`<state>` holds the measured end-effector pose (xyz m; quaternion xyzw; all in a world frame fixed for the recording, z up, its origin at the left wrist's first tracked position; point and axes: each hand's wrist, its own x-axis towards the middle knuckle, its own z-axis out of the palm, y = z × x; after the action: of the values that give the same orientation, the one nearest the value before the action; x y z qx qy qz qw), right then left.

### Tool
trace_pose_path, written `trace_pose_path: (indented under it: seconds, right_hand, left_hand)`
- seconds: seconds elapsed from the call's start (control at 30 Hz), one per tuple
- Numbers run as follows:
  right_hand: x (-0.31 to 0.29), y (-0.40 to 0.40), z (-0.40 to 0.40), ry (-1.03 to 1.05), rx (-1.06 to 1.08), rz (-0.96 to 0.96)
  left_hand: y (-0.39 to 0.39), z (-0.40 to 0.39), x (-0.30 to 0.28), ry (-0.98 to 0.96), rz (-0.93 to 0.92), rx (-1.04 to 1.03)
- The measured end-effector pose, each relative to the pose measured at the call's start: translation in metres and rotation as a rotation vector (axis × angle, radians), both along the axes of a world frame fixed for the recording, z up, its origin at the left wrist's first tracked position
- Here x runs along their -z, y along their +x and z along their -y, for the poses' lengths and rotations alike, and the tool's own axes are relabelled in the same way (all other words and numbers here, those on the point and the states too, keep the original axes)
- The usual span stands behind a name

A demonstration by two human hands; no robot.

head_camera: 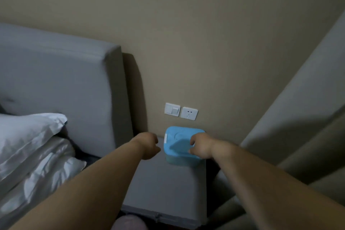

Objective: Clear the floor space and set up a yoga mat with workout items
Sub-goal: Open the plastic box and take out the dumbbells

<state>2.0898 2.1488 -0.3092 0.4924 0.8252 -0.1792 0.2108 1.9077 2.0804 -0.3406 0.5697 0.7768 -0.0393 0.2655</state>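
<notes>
Seemingly early in the task, a person reaches both bare arms over a grey padded bedside stand (164, 188) beside a grey upholstered headboard (61, 80). Their right hand (200, 147) curls over a light-blue lidded plastic box (177, 142) standing at the stand's far end, near the wall. Their left hand (148, 147) hangs loosely curled, holding nothing, just beside the box. No yoga mat or floor shows, so laying out likely remains.
</notes>
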Motion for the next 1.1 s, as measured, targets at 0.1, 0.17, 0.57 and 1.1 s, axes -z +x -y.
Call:
trace_pose_path:
  seconds: [0.1, 0.17, 0.57, 1.1]
  right_hand:
    - [0.031, -0.003, -0.047, -0.06, 0.009, 0.052]
    - [0.049, -0.004, -0.07, -0.091, -0.004, 0.086]
    - [0.185, -0.036, -0.166, -0.204, 0.085, -0.053]
    - [0.299, -0.034, -0.176, -0.004, -0.044, -0.048]
  left_hand:
    - [-0.001, -0.044, 0.02, -0.035, 0.035, -0.028]
    - [-0.003, -0.06, 0.034, -0.065, 0.055, -0.06]
    - [-0.016, -0.144, 0.152, -0.167, 0.129, -0.257]
    - [0.001, -0.197, 0.272, -0.032, 0.024, -0.278]
